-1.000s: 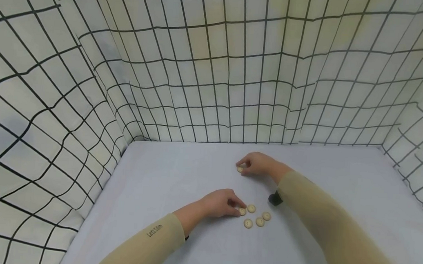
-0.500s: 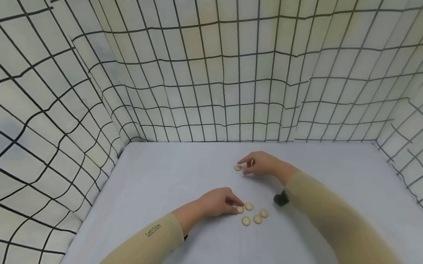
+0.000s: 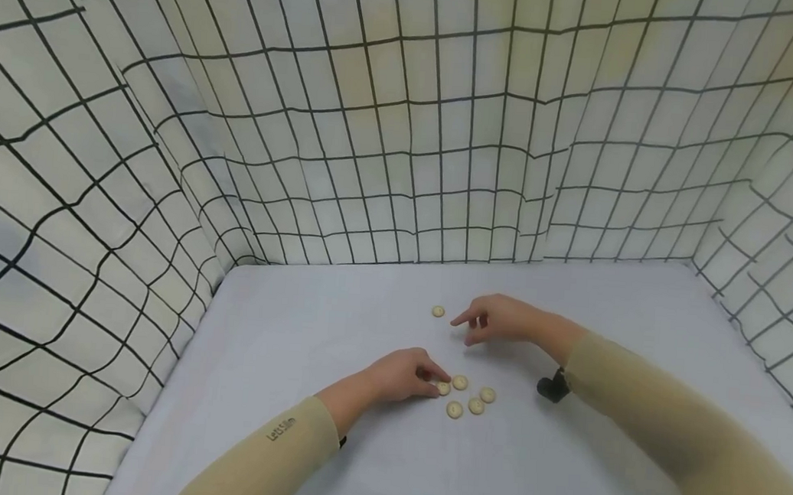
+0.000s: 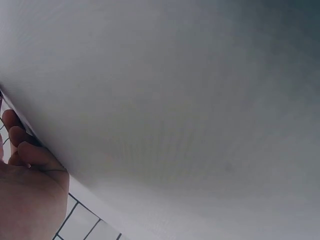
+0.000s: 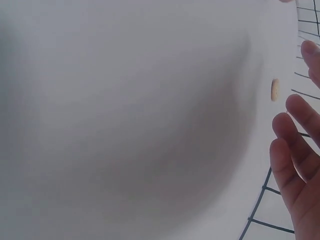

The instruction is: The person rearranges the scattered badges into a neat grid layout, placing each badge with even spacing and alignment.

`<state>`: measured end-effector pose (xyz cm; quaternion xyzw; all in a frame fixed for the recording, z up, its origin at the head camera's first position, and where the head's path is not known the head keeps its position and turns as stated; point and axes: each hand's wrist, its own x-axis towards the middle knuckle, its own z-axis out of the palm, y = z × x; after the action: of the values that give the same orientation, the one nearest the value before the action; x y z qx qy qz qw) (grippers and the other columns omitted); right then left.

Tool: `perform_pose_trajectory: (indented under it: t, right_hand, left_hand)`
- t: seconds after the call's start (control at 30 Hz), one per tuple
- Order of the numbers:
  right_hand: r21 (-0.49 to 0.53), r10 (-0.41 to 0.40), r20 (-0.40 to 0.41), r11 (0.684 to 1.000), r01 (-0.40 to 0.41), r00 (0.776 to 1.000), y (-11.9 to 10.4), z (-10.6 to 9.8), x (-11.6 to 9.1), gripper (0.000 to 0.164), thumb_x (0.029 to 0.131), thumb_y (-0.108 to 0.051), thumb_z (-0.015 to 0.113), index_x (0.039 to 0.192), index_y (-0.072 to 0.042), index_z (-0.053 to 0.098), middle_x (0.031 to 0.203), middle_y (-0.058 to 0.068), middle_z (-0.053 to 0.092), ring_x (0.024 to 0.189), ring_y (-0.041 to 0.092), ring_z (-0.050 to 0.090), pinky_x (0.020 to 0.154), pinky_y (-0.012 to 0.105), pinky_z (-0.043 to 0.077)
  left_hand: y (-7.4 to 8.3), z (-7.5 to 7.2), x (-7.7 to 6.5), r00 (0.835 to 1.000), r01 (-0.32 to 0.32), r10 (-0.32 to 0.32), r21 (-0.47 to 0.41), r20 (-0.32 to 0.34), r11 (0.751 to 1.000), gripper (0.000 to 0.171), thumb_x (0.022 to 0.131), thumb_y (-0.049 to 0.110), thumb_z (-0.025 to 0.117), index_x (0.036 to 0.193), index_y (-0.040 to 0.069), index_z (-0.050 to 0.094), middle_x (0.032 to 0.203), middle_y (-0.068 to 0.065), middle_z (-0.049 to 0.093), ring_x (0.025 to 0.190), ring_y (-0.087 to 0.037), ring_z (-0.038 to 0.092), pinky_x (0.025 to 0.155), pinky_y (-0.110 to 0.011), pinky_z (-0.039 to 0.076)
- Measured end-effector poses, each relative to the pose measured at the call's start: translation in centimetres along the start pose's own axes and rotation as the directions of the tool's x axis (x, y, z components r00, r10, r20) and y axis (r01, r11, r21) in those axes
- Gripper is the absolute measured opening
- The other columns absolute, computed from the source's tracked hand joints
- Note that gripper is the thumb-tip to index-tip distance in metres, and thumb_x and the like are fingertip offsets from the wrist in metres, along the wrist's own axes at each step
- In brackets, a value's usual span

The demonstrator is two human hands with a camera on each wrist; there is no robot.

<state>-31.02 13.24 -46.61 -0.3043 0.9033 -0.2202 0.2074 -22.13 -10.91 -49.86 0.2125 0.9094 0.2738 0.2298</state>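
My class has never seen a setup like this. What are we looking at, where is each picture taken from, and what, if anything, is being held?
There is no machine here: these are a person's two bare hands. The wide picture comes from a camera on the head, looking forward and down. The other two come from wrist cameras, one on each arm, and show mostly white surface with a hand at the edge.

On the white table lie six pale, round discs. The left hand pinches one near disc. The right hand holds nothing; it is beside the far disc, not touching it.
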Motion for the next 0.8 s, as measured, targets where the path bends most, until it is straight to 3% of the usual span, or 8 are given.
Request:
perform_pose_trajectory:
  t: [0.53, 0.8]
  right_hand:
    - [0.021, -0.121, 0.047, 0.993, 0.120, 0.991, 1.1, 3.5, -6.8, 0.031, 0.081, -0.030, 0.082, 0.111, -0.031, 0.077, 0.085, -0.015, 0.060, 0.076, 0.008, 0.053, 0.068, 0.026, 0.047]
    - [-0.024, -0.105, 0.056, 0.994, 0.106, 0.993, 1.3, 4.4, -7.7, 0.031, 0.082, -0.034, 0.081, 0.112, -0.034, 0.075, 0.087, -0.017, 0.058, 0.080, 0.007, 0.052, 0.074, 0.027, 0.045]
  left_hand:
    - [0.3, -0.1, -0.3, 1.000, 0.023, -0.023, -0.015, -0.008, 1.000, 0.022, 0.088, 0.028, 0.077, 0.109, 0.032, 0.077, 0.092, 0.014, 0.057, 0.087, -0.008, 0.052, 0.080, -0.028, 0.044]
    - [0.7, -0.2, -0.4, 1.000, 0.020, -0.021, -0.018, -0.012, 1.000, 0.021, 0.088, 0.028, 0.076, 0.109, 0.032, 0.077, 0.092, 0.012, 0.057, 0.087, -0.009, 0.052, 0.080, -0.029, 0.043]
